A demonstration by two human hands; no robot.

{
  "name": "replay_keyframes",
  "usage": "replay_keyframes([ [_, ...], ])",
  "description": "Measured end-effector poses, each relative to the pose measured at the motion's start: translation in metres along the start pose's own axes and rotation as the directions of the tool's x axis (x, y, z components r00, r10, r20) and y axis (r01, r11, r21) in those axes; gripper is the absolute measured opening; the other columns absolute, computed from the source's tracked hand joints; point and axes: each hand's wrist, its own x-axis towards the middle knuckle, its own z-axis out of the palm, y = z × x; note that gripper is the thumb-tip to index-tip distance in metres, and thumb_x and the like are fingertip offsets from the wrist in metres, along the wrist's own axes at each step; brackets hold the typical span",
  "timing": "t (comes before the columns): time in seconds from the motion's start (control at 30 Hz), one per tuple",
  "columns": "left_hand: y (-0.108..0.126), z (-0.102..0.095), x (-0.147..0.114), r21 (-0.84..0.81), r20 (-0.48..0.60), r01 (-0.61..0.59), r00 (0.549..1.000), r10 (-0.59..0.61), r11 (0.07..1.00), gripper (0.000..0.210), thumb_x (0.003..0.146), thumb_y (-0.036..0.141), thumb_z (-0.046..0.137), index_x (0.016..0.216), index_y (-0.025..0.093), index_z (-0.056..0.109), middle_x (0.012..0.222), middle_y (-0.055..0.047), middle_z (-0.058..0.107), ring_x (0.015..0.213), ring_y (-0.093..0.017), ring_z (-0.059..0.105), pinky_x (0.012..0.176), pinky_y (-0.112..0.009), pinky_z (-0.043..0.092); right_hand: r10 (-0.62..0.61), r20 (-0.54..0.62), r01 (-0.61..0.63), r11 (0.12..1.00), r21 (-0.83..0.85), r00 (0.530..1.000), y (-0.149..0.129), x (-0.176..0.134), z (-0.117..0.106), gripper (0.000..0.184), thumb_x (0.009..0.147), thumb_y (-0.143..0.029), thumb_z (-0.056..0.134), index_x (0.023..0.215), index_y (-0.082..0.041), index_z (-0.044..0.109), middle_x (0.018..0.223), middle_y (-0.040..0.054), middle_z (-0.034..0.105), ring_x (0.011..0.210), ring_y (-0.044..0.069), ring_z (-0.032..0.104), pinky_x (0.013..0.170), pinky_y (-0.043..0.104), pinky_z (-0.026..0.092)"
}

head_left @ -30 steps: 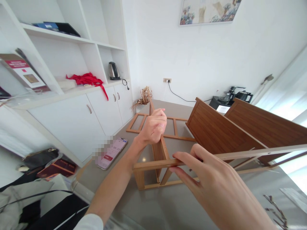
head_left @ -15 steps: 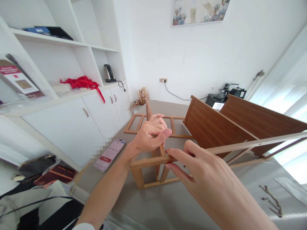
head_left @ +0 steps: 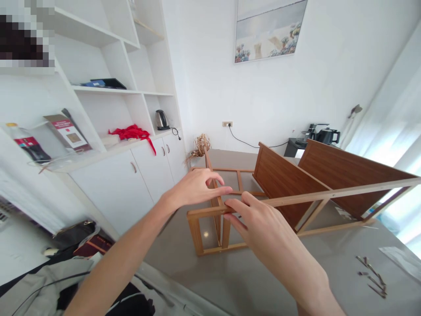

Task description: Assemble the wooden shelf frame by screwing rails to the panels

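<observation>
thumb and fingertips of the right hand [head_left: 263,224] pinch the wooden frame [head_left: 302,200] by its upper rail, close to the left end. the left hand [head_left: 194,186] holds nothing, thumb and fingers parted beside the upright left panel [head_left: 217,221]; whether it brushes the wood i cannot tell. the frame stands on edge on the grey table [head_left: 256,281], from the middle to the right. with so small a pinch at one end, a push might twist the rail or tip the panel; a knock might shift the leaning brown panels [head_left: 286,175] too. near right, metal hardware [head_left: 380,279] could roll off, beside a clear plastic bag [head_left: 399,259], contents unclear. far left, a shelf unit [head_left: 137,105] holds red cloth [head_left: 133,132] and a kettle [head_left: 161,120]; a bottle [head_left: 31,145] holds dark drink.
</observation>
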Motion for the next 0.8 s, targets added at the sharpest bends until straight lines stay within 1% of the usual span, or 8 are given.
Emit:
replay_keyframes([
  [0.07, 0.003, -0.001, -0.003, -0.057, 0.118, 0.042, 0.992, -0.035, 0.997, 0.052, 0.087, 0.07, 0.049, 0.091, 0.023, 0.072, 0.071, 0.0, 0.057, 0.066, -0.016, 0.052, 0.063, -0.028, 0.041, 0.023, -0.01, -0.023, 0.999, 0.038, 1.0, -0.003, -0.008, -0.007, 0.016, 0.095, -0.027, 0.058, 0.111, -0.023, 0.06, 0.084, -0.0004, 0.055, 0.059, 0.015, 0.055, 0.052, 0.028, 0.035],
  [0.13, 0.004, 0.0, -0.005, -0.109, 0.153, 0.069, 0.987, -0.052, 0.992, 0.054, 0.089, 0.069, 0.046, 0.088, 0.021, 0.07, 0.069, 0.0, 0.059, 0.063, -0.015, 0.052, 0.059, -0.026, 0.038, 0.076, -0.012, -0.074, 0.991, 0.111, 0.997, -0.003, -0.026, -0.015, 0.025, 0.097, -0.029, 0.055, 0.122, -0.023, 0.055, 0.094, 0.0021, 0.059, 0.069, 0.016, 0.06, 0.059, 0.029, 0.042],
  [0.3, 0.008, 0.005, -0.01, -0.135, 0.182, 0.077, 0.982, -0.052, 0.988, 0.051, 0.088, 0.069, 0.045, 0.103, 0.024, 0.066, 0.085, -0.001, 0.069, 0.075, -0.019, 0.061, 0.068, -0.028, 0.046, 0.295, 0.185, -0.338, 0.895, 0.289, 0.938, 0.037, -0.123, -0.023, 0.021, 0.102, -0.034, 0.043, 0.114, -0.025, 0.058, 0.096, 0.0021, 0.062, 0.073, 0.014, 0.06, 0.067, 0.027, 0.045],
  [0.4, 0.007, 0.008, -0.009, -0.136, 0.211, 0.093, 0.975, -0.063, 0.986, 0.05, 0.086, 0.068, 0.05, 0.114, 0.028, 0.063, 0.1, 0.0, 0.071, 0.088, -0.021, 0.064, 0.077, -0.03, 0.049, 0.513, 0.204, -0.55, 0.802, 0.234, 0.834, 0.092, -0.204, -0.021, 0.029, 0.101, -0.037, 0.038, 0.099, -0.022, 0.063, 0.083, 0.0014, 0.063, 0.071, 0.015, 0.058, 0.068, 0.027, 0.043],
  [0.47, 0.003, 0.01, -0.004, -0.129, 0.269, 0.111, 0.96, -0.073, 0.985, 0.05, 0.088, 0.067, 0.048, 0.116, 0.029, 0.062, 0.101, 0.002, 0.071, 0.085, -0.021, 0.063, 0.076, -0.03, 0.049, 0.692, 0.168, -0.712, 0.692, 0.12, 0.702, 0.13, -0.256, -0.021, 0.032, 0.097, -0.041, 0.041, 0.091, -0.021, 0.065, 0.07, -0.0001, 0.06, 0.064, 0.015, 0.054, 0.063, 0.027, 0.04],
  [0.57, -0.005, 0.015, 0.006, -0.133, 0.312, 0.057, 0.95, -0.013, 0.99, 0.048, 0.088, 0.069, 0.046, 0.113, 0.033, 0.064, 0.103, 0.003, 0.071, 0.091, -0.022, 0.064, 0.081, -0.031, 0.05, 0.802, 0.104, -0.808, 0.589, 0.029, 0.588, 0.171, -0.31, -0.023, 0.032, 0.092, -0.045, 0.045, 0.088, -0.02, 0.066, 0.06, -0.002, 0.053, 0.057, 0.016, 0.051, 0.058, 0.028, 0.037],
  [0.67, -0.006, 0.015, 0.009, -0.105, 0.342, 0.033, 0.94, 0.005, 0.994, 0.047, 0.089, 0.068, 0.044, 0.118, 0.036, 0.064, 0.112, 0.003, 0.07, 0.103, -0.024, 0.064, 0.092, -0.033, 0.048, 0.819, 0.069, -0.821, 0.571, 0.006, 0.57, 0.191, -0.325, -0.017, 0.034, 0.089, -0.047, 0.048, 0.094, -0.02, 0.067, 0.062, -0.002, 0.053, 0.06, 0.016, 0.053, 0.061, 0.028, 0.039],
  [0.8, 0.01, 0.003, -0.004, -0.095, 0.402, 0.066, 0.915, -0.022, 0.993, 0.049, 0.09, 0.065, 0.045, 0.127, 0.035, 0.059, 0.127, 0.002, 0.065, 0.115, -0.026, 0.06, 0.099, -0.035, 0.045, 0.792, 0.046, -0.793, 0.609, 0.019, 0.609, 0.199, -0.307, 0.0, 0.04, 0.09, -0.05, 0.045, 0.105, -0.02, 0.067, 0.072, 0.001, 0.058, 0.068, 0.018, 0.057, 0.069, 0.029, 0.043],
])
